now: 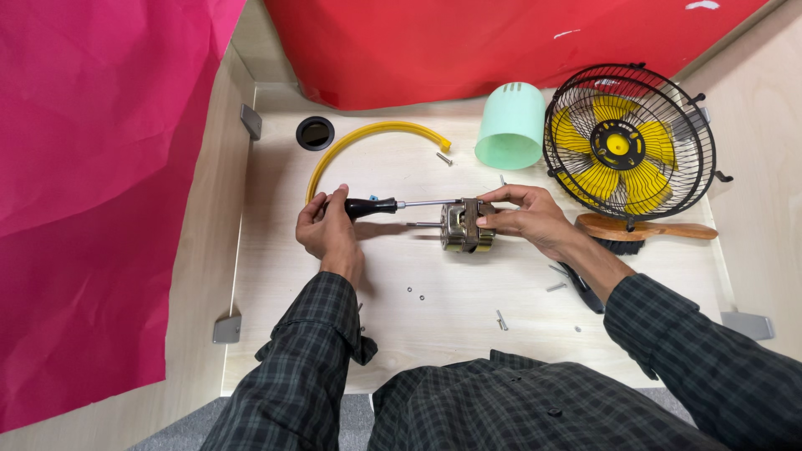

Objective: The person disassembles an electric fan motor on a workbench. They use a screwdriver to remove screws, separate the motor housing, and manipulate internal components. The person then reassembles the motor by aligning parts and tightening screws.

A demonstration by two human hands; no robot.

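Left hand (327,227) wraps the screwdriver (393,205) handle, shaft level into the motor (464,225) at frame centre. Right hand (528,217) clamps the motor, bracing it against the push. Loose screws (501,319) lie below.

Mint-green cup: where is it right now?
In the head view the mint-green cup lies on its side at the back of the table, right of centre, just left of the fan cage and right of the yellow hose.
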